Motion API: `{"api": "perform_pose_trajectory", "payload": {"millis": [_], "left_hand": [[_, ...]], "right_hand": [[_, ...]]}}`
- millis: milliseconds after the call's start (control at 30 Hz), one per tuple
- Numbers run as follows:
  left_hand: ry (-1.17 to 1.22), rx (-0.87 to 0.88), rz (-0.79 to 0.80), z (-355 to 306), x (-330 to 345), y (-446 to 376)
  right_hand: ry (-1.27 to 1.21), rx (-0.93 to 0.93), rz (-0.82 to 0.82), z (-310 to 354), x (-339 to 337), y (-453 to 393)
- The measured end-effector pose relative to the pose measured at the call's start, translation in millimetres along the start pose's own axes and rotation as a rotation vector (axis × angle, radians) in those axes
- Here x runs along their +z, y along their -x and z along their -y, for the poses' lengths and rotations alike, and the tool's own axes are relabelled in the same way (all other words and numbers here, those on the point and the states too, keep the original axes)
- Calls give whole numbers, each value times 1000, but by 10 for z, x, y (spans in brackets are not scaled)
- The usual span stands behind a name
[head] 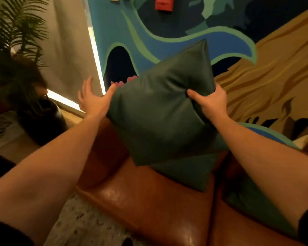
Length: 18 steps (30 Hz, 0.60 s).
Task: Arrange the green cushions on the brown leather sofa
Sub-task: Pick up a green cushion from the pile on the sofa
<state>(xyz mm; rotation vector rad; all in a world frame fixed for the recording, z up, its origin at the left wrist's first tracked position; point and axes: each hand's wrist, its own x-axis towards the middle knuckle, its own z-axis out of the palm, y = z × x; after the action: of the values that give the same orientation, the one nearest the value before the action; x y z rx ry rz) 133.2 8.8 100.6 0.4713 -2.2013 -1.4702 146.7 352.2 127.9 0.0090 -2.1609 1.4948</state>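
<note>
A dark green leather cushion [160, 107] is held up in the air above the brown leather sofa [149, 201], tilted like a diamond. My right hand [210, 102] grips its right edge, thumb pressed into the front. My left hand [94, 98] is spread with straight fingers beside the cushion's left corner, its thumb touching that corner. A second green cushion [188, 169] lies on the seat under the raised one. A third green cushion [252, 206] lies on the seat to the right, partly hidden by my right forearm.
A painted mural wall [167, 36] stands right behind the sofa. A potted palm [20, 68] in a dark pot stands on the floor at the left, next to a curtain [69, 50] with a bright light strip. Speckled floor lies in front of the sofa.
</note>
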Motion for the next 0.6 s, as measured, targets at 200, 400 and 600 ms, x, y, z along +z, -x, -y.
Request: {"api": "perform_pose_trajectory", "payload": {"millis": [200, 400, 600], "left_hand": [[399, -357, 440, 1, 475, 490], [578, -186, 653, -396, 568, 451], [663, -198, 726, -643, 718, 627]], "right_hand": [[-116, 106, -166, 157, -737, -120], [-195, 196, -230, 304, -1397, -232], [-102, 301, -126, 374, -1762, -306]]}}
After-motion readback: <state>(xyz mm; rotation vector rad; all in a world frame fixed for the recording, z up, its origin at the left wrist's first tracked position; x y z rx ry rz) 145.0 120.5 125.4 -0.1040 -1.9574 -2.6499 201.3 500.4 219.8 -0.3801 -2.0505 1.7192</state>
